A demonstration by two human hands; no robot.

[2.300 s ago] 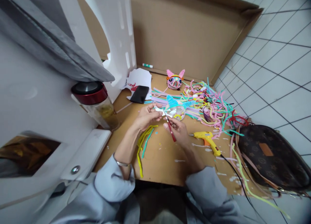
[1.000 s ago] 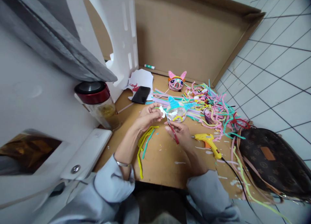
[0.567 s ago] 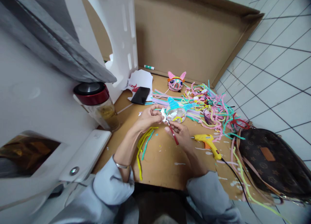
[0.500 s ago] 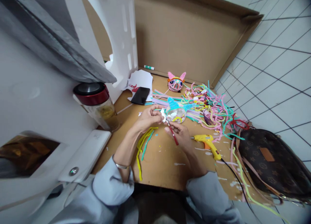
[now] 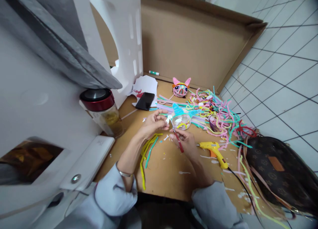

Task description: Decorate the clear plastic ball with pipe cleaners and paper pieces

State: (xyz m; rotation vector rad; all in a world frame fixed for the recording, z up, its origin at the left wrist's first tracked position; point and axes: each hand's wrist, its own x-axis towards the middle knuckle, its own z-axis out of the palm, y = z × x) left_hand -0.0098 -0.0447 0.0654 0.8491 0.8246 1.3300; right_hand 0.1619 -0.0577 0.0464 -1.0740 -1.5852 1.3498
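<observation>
My left hand (image 5: pixel 155 123) pinches a small white paper piece (image 5: pixel 169 119) between thumb and finger. In my right hand (image 5: pixel 185 141) are red-handled scissors (image 5: pixel 178 141), their blades pointing up beside the paper. Just behind the hands sits a clear round craft piece (image 5: pixel 182 122) with blue pipe-cleaner ears and a yellow curve on its front. A small white scrap (image 5: pixel 166 137) lies on the cardboard between my hands. Yellow pipe cleaners (image 5: pixel 146 147) and a short teal pipe cleaner (image 5: pixel 151 152) rest close to my left forearm.
A yellow glue gun (image 5: pixel 214 151) lies at right, its cord trailing toward me. Beyond it are a pile of pipe cleaners (image 5: pixel 223 113) and a brown bag (image 5: pixel 280 169). A finished pink-eared figure (image 5: pixel 180 88), a phone (image 5: pixel 145 100) and a lidded jar (image 5: pixel 103 111) stand or lie farther back.
A white scrap now lies on the cardboard below the paper. The scissors have come slightly away from the paper, which has turned in my left hand. The view has shifted slightly.
</observation>
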